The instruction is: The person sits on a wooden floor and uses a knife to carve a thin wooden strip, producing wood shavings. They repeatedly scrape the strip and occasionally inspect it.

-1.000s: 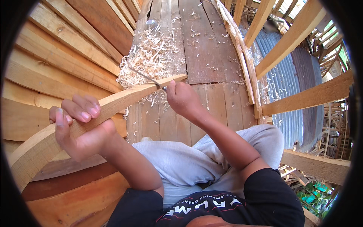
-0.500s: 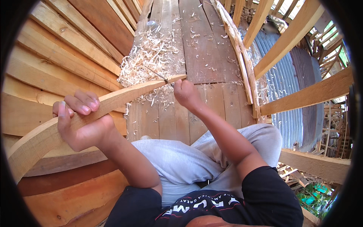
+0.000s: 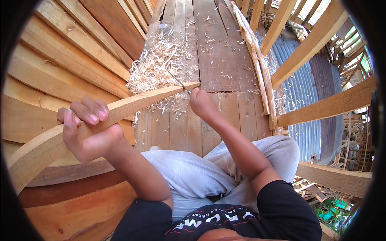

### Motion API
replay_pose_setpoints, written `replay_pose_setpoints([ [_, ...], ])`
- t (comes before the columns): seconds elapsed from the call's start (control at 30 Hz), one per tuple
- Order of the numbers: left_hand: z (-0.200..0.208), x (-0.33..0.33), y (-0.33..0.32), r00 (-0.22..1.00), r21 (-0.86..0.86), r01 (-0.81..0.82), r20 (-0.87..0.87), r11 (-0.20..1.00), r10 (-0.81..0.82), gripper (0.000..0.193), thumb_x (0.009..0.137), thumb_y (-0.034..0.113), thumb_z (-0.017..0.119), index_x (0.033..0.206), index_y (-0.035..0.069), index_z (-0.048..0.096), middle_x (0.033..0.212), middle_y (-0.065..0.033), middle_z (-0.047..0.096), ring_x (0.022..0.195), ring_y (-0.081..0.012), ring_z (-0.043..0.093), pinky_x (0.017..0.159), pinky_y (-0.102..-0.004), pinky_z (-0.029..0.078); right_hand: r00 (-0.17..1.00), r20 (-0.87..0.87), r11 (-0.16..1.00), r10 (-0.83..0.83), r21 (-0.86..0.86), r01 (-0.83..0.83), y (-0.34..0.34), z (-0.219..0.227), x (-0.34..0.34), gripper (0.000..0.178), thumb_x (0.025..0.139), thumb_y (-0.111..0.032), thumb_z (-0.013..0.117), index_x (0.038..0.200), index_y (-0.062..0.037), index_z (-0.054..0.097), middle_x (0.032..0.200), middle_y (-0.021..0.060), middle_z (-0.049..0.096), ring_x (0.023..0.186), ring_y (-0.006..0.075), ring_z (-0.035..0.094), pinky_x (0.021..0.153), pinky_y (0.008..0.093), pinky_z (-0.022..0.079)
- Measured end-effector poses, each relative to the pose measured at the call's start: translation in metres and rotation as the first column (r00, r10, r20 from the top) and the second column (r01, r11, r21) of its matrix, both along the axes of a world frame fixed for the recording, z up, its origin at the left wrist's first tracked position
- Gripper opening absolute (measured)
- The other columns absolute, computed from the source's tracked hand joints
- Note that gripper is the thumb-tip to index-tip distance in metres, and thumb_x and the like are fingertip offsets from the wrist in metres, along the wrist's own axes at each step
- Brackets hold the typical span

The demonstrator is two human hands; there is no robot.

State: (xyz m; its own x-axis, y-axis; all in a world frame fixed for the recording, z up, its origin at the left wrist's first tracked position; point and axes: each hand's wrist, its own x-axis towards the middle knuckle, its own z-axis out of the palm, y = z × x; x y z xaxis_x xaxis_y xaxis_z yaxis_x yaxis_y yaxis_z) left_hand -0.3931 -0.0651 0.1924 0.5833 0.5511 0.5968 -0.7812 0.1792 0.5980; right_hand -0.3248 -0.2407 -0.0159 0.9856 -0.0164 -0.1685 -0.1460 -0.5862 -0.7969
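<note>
A long, curved piece of pale wood (image 3: 148,100) slants from the lower left up to a narrow tip near the middle. My left hand (image 3: 89,126) is wrapped round its thicker part, fingertips over the far side and thumb on the near side. Close to the tip, my right hand (image 3: 203,102) is closed in a fist around the handle of a thin-bladed knife (image 3: 175,78). Its slim dark blade lies across the wood just short of the tip and points away to the upper left. The fist covers most of the handle.
A heap of curled wood shavings (image 3: 155,62) lies on the plank floor (image 3: 219,66) beyond the wood. Stacked boards (image 3: 68,44) line the left. Upright wooden slats (image 3: 309,46) and corrugated metal sheets (image 3: 301,96) stand on the right. A small round object (image 3: 163,27) sits behind the shavings.
My right hand and the knife have shifted slightly right and nearer to me along the wood's tip. The wood's tip has dipped a little; my left hand keeps its hold.
</note>
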Motion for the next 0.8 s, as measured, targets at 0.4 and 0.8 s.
replay_pose_setpoints([
  [0.4, -0.003, 0.0, 0.007, 0.997, 0.016, 0.075, 0.018, 0.997, -0.076, 0.02, 0.086, 0.021, 0.051, 0.07, 0.014, 0.042, 0.051, -0.0029, 0.04, 0.045, -0.0138, 0.037, 0.045, -0.0261, 0.035, 0.999, -0.035, 1.0, 0.011, 0.015, -0.011, -0.001, -0.005, 0.01, 0.058, 0.097, -0.034, 0.031, 0.081, 0.0093, 0.066, 0.087, 0.0347, 0.063, 0.089, 0.0507, 0.062, 0.086, 0.0546, 0.046],
  [0.8, -0.001, -0.002, 0.007, 0.99, 0.078, 0.136, 0.027, 0.988, -0.139, 0.02, 0.087, 0.021, 0.052, 0.07, 0.014, 0.043, 0.052, -0.0023, 0.041, 0.046, -0.0126, 0.038, 0.047, -0.0254, 0.034, 0.997, -0.061, 0.998, 0.036, -0.053, -0.039, 0.0, 0.019, 0.0, 0.055, 0.096, -0.033, 0.03, 0.081, 0.0065, 0.065, 0.089, 0.03, 0.065, 0.086, 0.0496, 0.061, 0.084, 0.0542, 0.047],
])
